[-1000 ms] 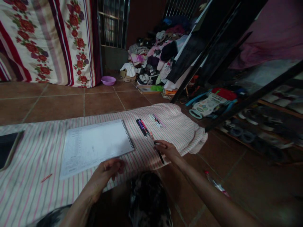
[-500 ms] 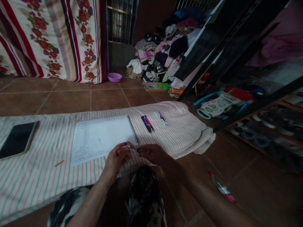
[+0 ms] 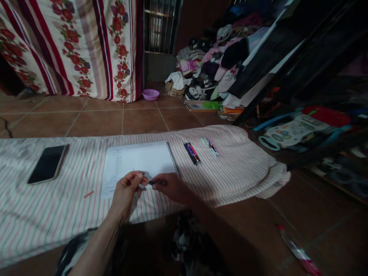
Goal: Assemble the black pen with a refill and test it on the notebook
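Observation:
A small pen, orange at one end and dark at the other, is held between my two hands over the near edge of an open spiral notebook. My left hand pinches its orange part with thumb and fingertips. The dark end is gripped by my right hand, whose fingers hide much of it. A short orange stick-like piece lies on the striped cloth, left of the notebook. Right of the notebook are a bunch of dark, purple and red pens and a second bunch of pale pens.
A tablet lies at the left on the striped cloth. On the tiled floor are a purple basin and, at the lower right, a plastic bottle. A heap of clothes fills the back; a dark frame stands right.
The view has turned left, so the surroundings appear shifted right. My hands have moved left relative to the notebook, still holding the pen between them.

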The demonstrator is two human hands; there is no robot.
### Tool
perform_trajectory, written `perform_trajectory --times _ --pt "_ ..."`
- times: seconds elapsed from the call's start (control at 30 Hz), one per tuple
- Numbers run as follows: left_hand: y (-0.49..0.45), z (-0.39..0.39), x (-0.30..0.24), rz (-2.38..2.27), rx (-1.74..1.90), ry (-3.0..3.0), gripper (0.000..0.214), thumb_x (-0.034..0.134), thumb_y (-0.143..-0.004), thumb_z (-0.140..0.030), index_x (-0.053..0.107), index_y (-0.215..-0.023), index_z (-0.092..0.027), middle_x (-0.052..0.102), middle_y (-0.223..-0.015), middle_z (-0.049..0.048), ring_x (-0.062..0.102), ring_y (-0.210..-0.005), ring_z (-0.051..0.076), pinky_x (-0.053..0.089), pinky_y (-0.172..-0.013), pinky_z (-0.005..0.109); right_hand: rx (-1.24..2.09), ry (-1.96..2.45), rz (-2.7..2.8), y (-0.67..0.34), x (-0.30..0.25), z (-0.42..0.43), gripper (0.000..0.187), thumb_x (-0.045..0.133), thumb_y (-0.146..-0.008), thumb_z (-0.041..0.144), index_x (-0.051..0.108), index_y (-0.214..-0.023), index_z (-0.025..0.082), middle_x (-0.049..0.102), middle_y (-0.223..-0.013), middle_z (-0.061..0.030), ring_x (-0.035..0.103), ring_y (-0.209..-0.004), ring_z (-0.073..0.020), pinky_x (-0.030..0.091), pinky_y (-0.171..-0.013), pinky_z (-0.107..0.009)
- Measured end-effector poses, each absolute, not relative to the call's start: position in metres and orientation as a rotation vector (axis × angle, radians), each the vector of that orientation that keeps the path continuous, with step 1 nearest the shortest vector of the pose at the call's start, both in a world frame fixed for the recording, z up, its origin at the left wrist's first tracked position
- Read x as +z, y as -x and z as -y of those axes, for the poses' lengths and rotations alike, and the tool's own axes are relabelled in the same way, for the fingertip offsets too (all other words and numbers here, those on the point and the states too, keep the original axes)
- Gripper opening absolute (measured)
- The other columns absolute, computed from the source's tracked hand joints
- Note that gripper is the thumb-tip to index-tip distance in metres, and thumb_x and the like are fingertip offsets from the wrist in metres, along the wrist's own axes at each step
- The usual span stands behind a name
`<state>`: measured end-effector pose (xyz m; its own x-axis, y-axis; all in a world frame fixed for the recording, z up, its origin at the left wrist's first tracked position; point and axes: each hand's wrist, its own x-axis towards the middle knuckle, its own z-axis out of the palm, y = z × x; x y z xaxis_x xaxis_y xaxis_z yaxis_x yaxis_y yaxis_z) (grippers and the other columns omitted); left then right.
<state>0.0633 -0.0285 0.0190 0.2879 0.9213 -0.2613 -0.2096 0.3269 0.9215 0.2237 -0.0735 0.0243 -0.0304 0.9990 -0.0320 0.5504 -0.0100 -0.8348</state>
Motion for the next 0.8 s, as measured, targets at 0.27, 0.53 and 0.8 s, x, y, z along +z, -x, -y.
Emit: perform_trajectory --times 0.27,0.53,0.8 --pt "-0.048 0.022 0.015 -0.996 0.872 -1.008 0.022 0.072 -0.065 -0.032 0.066 -0.072 -0.011 0.064 -0.062 0.0038 0.05 -0.052 0.008 0.038 -0.048 0.02 1.115 1.547 1.406 -0.199 0.01 0.071 0.022 0.061 -0.07 0.016 0.071 -0.089 0.018 0.073 -0.08 -0.0012 0.066 -0.074 -0.0163 0.046 -0.064 -0.023" --pt "-0.05 0.025 0.02 -0.991 0.942 -0.968 0.025 0.069 -0.068 -0.035 0.063 -0.063 -0.012 0.056 -0.054 -0.0002 0.043 -0.046 0.006 0.033 -0.044 0.019 1.115 1.476 1.344 -0.182 0.0 0.071 0.025 0.056 -0.072 0.018 0.065 -0.095 0.021 0.072 -0.075 0.0 0.066 -0.071 -0.0161 0.046 -0.064 -0.025" --pt "-0.05 0.028 0.02 -0.983 0.975 -0.859 0.029 0.07 -0.065 -0.038 0.064 -0.076 -0.011 0.054 -0.056 -0.002 0.043 -0.044 0.007 0.036 -0.042 0.02 1.222 1.448 1.183 -0.171 0.001 0.07 0.028 0.056 -0.07 0.019 0.047 -0.097 0.019 0.07 -0.067 0.0004 0.061 -0.06 -0.0143 0.043 -0.061 -0.027"
